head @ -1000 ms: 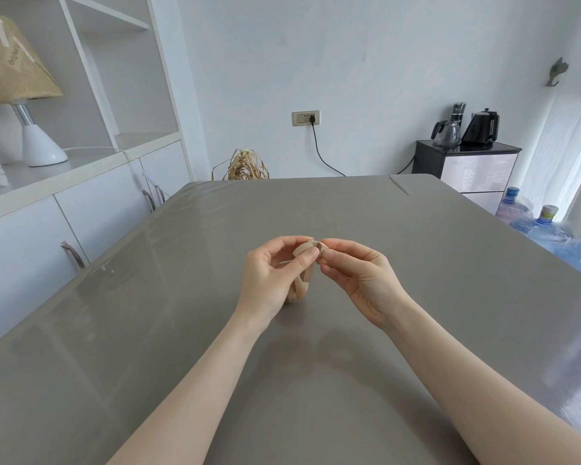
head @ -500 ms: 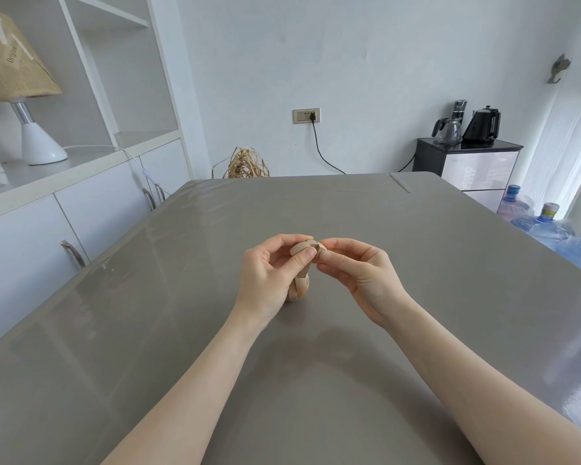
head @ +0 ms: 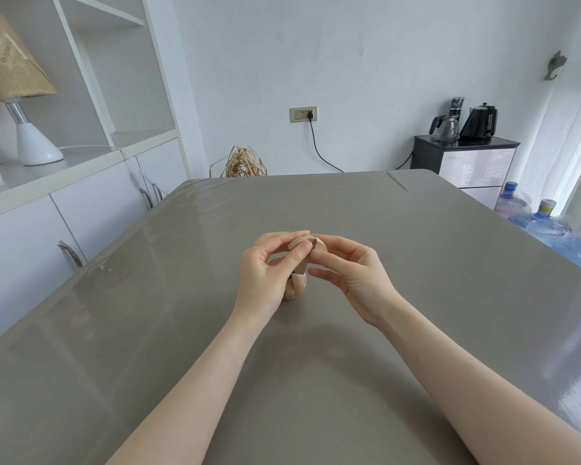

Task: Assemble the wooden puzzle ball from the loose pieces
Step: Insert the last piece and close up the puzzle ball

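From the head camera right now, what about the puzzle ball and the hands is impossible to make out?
- Puzzle ball: head view, joints and number of seated pieces hidden behind the left hand.
- Top piece: its shape is covered by fingertips of both hands.
- Right hand: whether its lower fingers touch wood is unclear.

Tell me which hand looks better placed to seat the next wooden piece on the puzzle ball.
Probably the right hand. The left hand already grips the puzzle ball standing on the table, thumb pressed on its upper piece, so it serves as the anchor. The right hand's fingertips touch the top edge, free to adjust.
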The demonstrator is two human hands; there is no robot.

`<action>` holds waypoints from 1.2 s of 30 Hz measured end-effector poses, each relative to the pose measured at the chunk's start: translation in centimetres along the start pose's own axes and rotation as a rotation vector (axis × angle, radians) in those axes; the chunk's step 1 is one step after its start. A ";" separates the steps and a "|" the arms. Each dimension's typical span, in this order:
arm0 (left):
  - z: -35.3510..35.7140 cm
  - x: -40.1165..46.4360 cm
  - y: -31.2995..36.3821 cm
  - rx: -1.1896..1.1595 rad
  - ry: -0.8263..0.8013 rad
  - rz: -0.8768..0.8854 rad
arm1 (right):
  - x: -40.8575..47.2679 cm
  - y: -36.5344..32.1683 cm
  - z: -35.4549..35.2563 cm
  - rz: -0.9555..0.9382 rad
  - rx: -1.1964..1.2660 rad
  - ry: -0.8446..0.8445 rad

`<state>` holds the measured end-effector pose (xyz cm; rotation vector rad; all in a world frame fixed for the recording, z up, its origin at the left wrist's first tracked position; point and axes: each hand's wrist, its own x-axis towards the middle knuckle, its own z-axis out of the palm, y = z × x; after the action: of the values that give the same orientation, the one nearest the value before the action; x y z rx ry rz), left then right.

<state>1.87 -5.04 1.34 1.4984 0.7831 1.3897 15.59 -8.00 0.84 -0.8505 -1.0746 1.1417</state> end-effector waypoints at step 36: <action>-2.3 1.1 -3.6 0.574 -0.235 -0.147 | 0.4 0.8 -0.7 0.074 0.065 0.196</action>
<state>0.22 -2.20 -1.60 1.9492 1.1758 0.8920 16.04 -7.40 -0.01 -0.9361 -0.8465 1.1232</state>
